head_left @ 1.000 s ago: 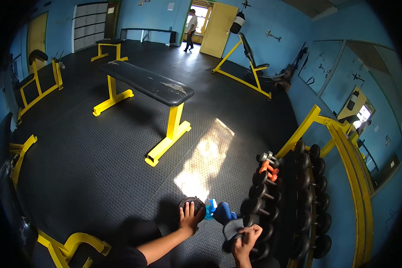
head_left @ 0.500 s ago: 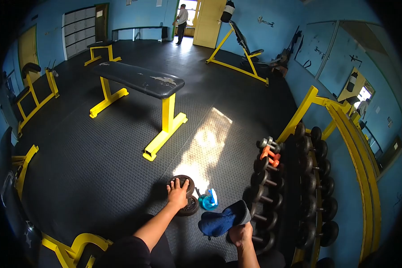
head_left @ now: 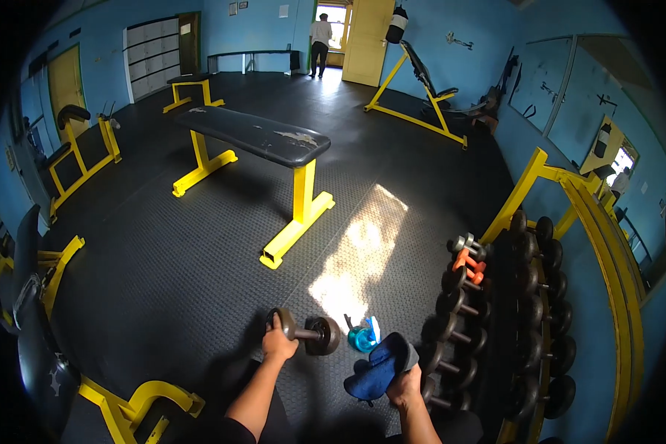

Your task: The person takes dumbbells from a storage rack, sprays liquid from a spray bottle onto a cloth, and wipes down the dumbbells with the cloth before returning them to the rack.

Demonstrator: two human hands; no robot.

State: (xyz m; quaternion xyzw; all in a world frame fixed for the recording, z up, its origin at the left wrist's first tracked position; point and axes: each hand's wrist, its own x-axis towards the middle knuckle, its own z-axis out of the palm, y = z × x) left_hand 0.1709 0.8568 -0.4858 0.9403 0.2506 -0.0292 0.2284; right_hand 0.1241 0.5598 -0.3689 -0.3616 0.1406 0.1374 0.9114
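My left hand [head_left: 279,345] is closed around the left end of a dark brown dumbbell [head_left: 322,336]. The dumbbell's bar and right weight show beside my fingers, low over the black floor. In my right hand [head_left: 405,385] is a folded dark blue cloth [head_left: 377,374] with a grey side, gripped at its right edge. The fingers behind the cloth are partly hidden. Between the dumbbell and the cloth stands a spray bottle [head_left: 362,337] with blue liquid.
A two-row rack of dumbbells [head_left: 529,318] runs along the right, beside a mirror [head_left: 607,133]. Ahead stands a black bench [head_left: 255,135] on yellow legs. More yellow-framed equipment [head_left: 129,407] is at lower left. A person [head_left: 320,44] stands by the far doorway.
The dumbbell has turned so that its bar lies crosswise, and my left hand has gone from resting on one weight to gripping its left end. The distant person has turned.
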